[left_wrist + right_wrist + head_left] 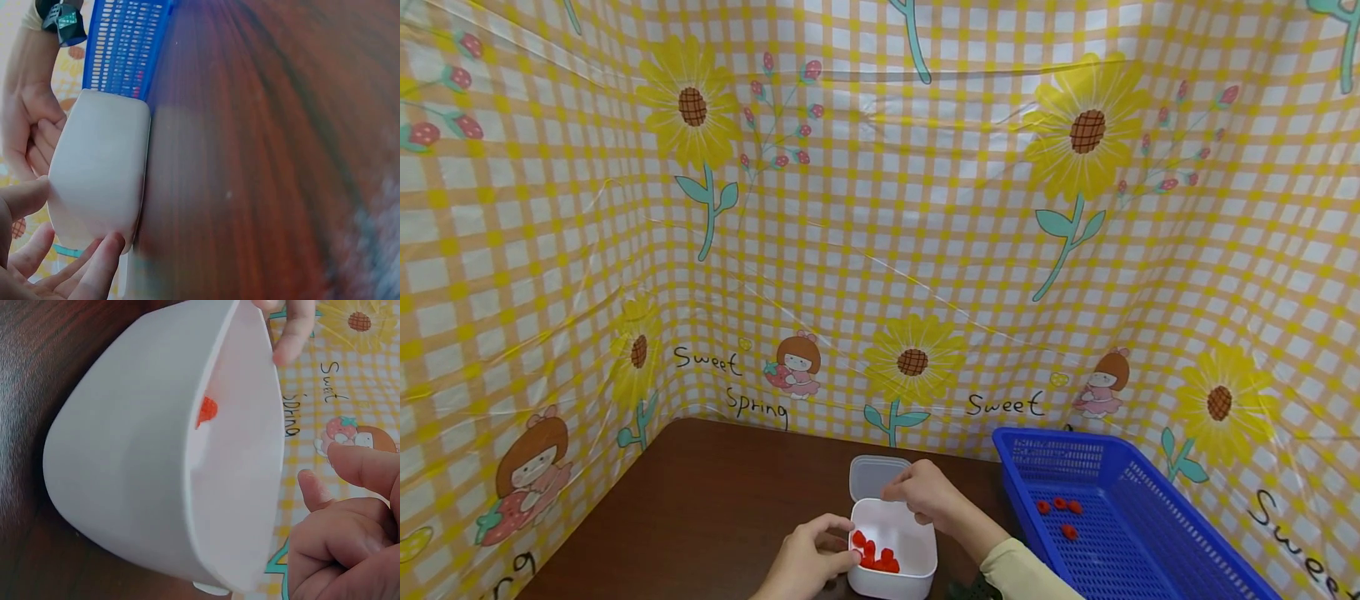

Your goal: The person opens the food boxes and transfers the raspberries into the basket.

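Note:
A white plastic box (910, 585) stands on the table, with several red raspberries (887, 562) gathered at its near left side. My left hand (808, 557) holds the box by its left side, fingertips and thumb at the rim and wall. In the left wrist view those fingers (103, 265) spread along the wall of the box. Over the far right corner of the box is my right hand (928, 496). Its thumb and index finger stand apart with nothing between them in the right wrist view, the other fingers (337, 534) bent.
A pale translucent lid (868, 477) lies just behind the box. The blue mesh basket (1150, 542) at the right contains several raspberries (1069, 532). A checked, flower-printed cloth (880, 250) walls in the dark brown table (715, 500). A dark thing (973, 590) lies beneath the right sleeve.

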